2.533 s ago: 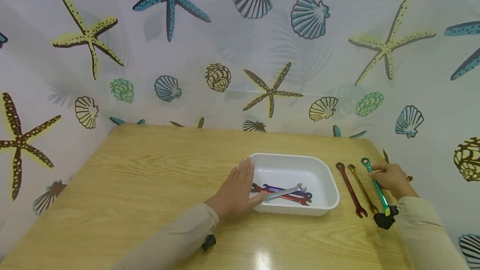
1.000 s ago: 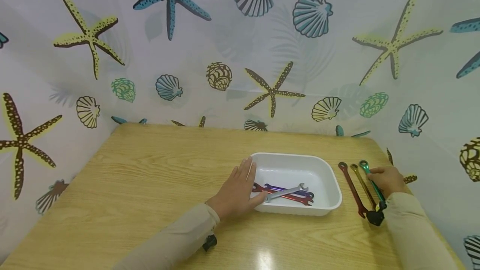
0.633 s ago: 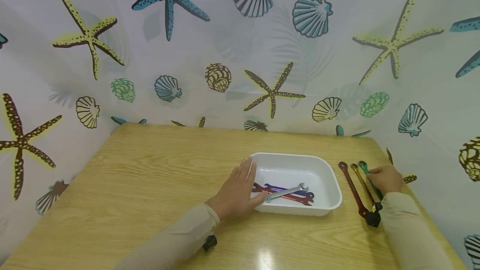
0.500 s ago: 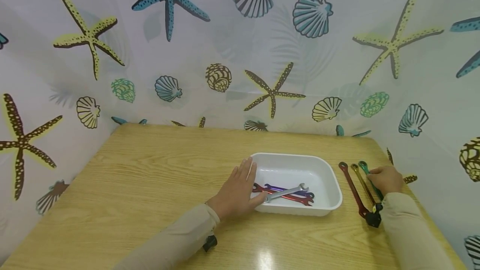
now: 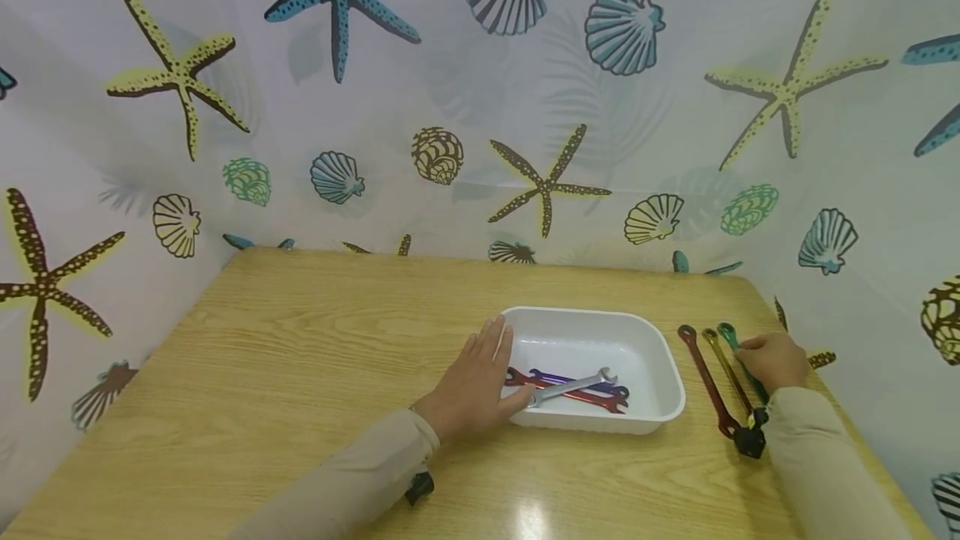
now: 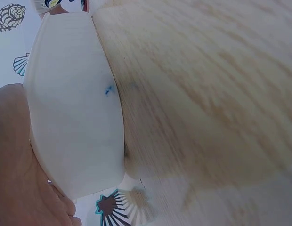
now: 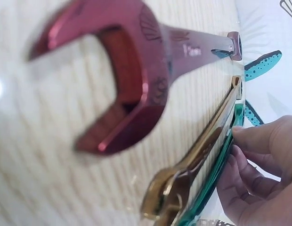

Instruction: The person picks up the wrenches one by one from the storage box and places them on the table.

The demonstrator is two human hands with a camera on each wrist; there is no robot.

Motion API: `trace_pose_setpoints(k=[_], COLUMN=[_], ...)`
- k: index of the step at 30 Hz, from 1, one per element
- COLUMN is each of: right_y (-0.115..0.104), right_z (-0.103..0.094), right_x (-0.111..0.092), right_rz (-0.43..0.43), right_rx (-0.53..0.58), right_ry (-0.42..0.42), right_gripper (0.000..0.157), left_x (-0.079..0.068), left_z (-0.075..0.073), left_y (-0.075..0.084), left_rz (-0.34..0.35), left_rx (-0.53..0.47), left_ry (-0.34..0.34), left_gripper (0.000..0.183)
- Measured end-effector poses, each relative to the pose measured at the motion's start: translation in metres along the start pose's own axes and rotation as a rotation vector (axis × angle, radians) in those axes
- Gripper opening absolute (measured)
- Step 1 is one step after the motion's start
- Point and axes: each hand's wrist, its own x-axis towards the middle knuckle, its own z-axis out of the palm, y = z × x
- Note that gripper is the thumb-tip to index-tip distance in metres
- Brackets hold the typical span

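The right hand (image 5: 772, 359) pinches the green wrench (image 7: 213, 181), which has come closer to the gold wrench (image 5: 727, 367); with the dark red wrench (image 5: 703, 375), they now make a tighter row near the right edge of the desk (image 5: 300, 357). The left hand (image 5: 468, 382), fingers extended, still rests against the left end of the white tray (image 5: 592, 421).

A blurred mark (image 7: 191, 51) ending "mm" stands on the red wrench (image 7: 158, 61)

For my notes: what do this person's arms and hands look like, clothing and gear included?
The left sleeve and right sleeve are plain beige, reaching the wrists. The left hand and right hand wear no gloves. A small black device shows by the left wrist, a similar black unit by the right.
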Motion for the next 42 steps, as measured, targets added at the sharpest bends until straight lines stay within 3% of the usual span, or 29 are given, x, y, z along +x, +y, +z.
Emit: trace_pose_setpoints(k=[5, 8, 12, 19, 24, 32, 42], right_y=[-0.002, -0.01, -0.027, -0.071, -0.114, -0.166, -0.191], right_z=[-0.009, -0.019, -0.03, -0.04, -0.042, -0.023, 0.021], right_x=[0.001, 0.0, -0.005, -0.015, -0.033, -0.06, -0.084], right_rz=[-0.028, -0.075, -0.159, -0.298, -0.43, -0.64, -0.768], right_rx=[0.023, 0.037, 0.02, 0.032, 0.094, 0.159, 0.218], right_ry=[-0.085, -0.151, -0.17, -0.165, -0.18, -0.223, -0.372], right_gripper=[0.047, 0.056, 0.06, 0.062, 0.052, 0.039, 0.034], left_x=[0.0, -0.001, -0.001, -0.002, -0.001, -0.001, -0.001], left_z=[0.0, 0.0, 0.0, -0.001, -0.001, 0.001, 0.0], left_y=[0.0, 0.0, 0.0, 0.0, 0.0, -0.001, -0.001], left_rz=[0.004, 0.002, -0.002, -0.011, -0.004, 0.006, 0.002], left_rx=[0.018, 0.022, 0.02, 0.013, 0.014, 0.016, 0.028], left_ry=[0.0, 0.002, 0.001, -0.009, -0.004, 0.005, 0.004], left_gripper=[0.086, 0.086, 0.087, 0.088, 0.088, 0.088, 0.088])
